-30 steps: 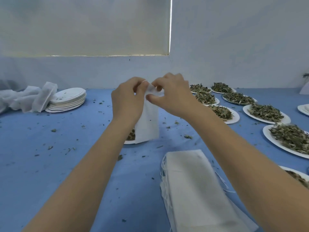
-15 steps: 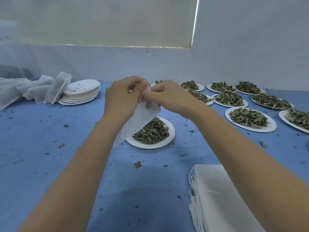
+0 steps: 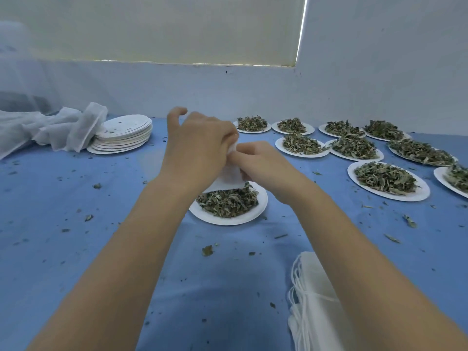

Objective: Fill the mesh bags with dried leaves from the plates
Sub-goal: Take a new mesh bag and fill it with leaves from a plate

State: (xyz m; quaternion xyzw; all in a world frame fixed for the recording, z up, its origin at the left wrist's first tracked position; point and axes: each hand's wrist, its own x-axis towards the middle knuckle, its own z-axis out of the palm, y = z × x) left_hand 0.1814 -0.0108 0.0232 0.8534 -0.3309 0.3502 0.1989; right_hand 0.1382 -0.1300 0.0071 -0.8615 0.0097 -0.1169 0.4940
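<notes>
Head view: a white mesh bag [image 3: 229,174] is pinched at its top by the left hand [image 3: 200,148] and right hand [image 3: 266,165], above a plate [image 3: 228,219] heaped with dried leaves [image 3: 228,201]; its contents cannot be seen.

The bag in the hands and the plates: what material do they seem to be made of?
The bag looks like thin white mesh or non-woven fabric: matte, limp and creased between the left hand and right hand. The plates look like white paper or pulp: matte, thin-rimmed, nesting closely in the empty stack.
</notes>
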